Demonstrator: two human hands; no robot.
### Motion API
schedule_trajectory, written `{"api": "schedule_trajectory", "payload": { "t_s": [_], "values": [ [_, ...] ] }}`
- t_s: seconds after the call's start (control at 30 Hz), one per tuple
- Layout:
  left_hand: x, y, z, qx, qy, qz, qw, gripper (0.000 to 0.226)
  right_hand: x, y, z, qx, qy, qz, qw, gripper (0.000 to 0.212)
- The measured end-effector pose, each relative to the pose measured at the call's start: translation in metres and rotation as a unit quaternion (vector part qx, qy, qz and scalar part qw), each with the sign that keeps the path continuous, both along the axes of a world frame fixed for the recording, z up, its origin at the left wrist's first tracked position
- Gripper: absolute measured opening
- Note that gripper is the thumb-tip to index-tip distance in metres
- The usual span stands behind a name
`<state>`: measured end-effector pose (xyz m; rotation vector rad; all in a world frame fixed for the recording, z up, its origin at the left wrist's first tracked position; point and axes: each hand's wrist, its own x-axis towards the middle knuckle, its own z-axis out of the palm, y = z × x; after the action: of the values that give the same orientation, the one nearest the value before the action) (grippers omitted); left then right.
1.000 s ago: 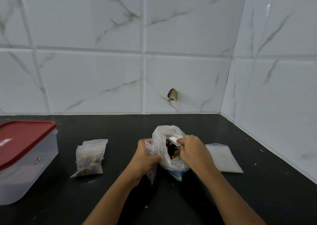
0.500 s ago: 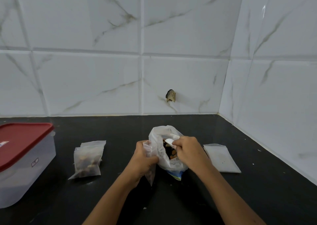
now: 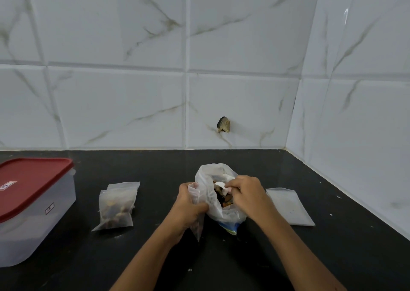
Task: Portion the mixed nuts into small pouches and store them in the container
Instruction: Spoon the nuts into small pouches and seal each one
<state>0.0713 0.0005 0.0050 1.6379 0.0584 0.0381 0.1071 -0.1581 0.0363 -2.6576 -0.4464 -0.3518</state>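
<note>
A crumpled clear bag of mixed nuts (image 3: 210, 179) stands open on the black counter (image 3: 155, 168). My right hand (image 3: 246, 193) reaches into its mouth, fingers closed on a small white scoop (image 3: 221, 185). My left hand (image 3: 188, 206) grips a small clear pouch (image 3: 196, 222) pressed against the bag's left side. Two filled pouches (image 3: 116, 205) lie together to the left. A flat empty pouch (image 3: 288, 206) lies right of the bag. The clear container with a red lid (image 3: 28, 204) sits shut at the far left.
White marble-look tiled walls meet in a corner at the back right, with a chipped hole (image 3: 223, 124) in the back wall. The right wall runs diagonally along the counter's right side.
My right hand has dipped a little lower into the bag with the scoop. The view has drifted slightly; nothing on the counter has shifted.
</note>
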Motion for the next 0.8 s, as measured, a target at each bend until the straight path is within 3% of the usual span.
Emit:
{"api": "schedule_trajectory", "payload": {
  "t_s": [0.13, 0.33, 0.47, 0.53, 0.6, 0.7, 0.8],
  "values": [
    [0.001, 0.001, -0.003, -0.006, 0.008, -0.002, 1.0, 0.057, 0.001, 0.007, -0.005, -0.006, 0.055, 0.001, 0.998, 0.033],
    [0.002, 0.0, -0.002, -0.018, 0.005, 0.0, 1.0, 0.055, -0.003, -0.002, 0.007, 0.232, 0.121, -0.021, 0.965, 0.029],
    [0.0, -0.001, -0.002, -0.024, -0.002, -0.002, 1.0, 0.054, -0.006, 0.008, 0.003, 0.152, 0.096, -0.045, 0.983, 0.032],
    [0.0, -0.002, -0.002, -0.034, -0.003, 0.0, 0.999, 0.054, -0.006, 0.008, 0.003, 0.163, 0.097, -0.05, 0.981, 0.031],
    [0.0, -0.001, -0.001, -0.035, -0.001, -0.001, 0.999, 0.054, -0.005, 0.003, 0.005, 0.238, 0.135, -0.037, 0.961, 0.029],
    [0.0, -0.002, -0.002, -0.028, 0.001, -0.007, 1.0, 0.054, -0.006, -0.003, 0.006, 0.372, 0.215, -0.045, 0.902, 0.023],
    [0.0, -0.004, -0.003, -0.018, -0.005, -0.013, 1.0, 0.053, -0.005, -0.002, 0.003, 0.383, 0.244, -0.067, 0.888, 0.025]
  ]
}}
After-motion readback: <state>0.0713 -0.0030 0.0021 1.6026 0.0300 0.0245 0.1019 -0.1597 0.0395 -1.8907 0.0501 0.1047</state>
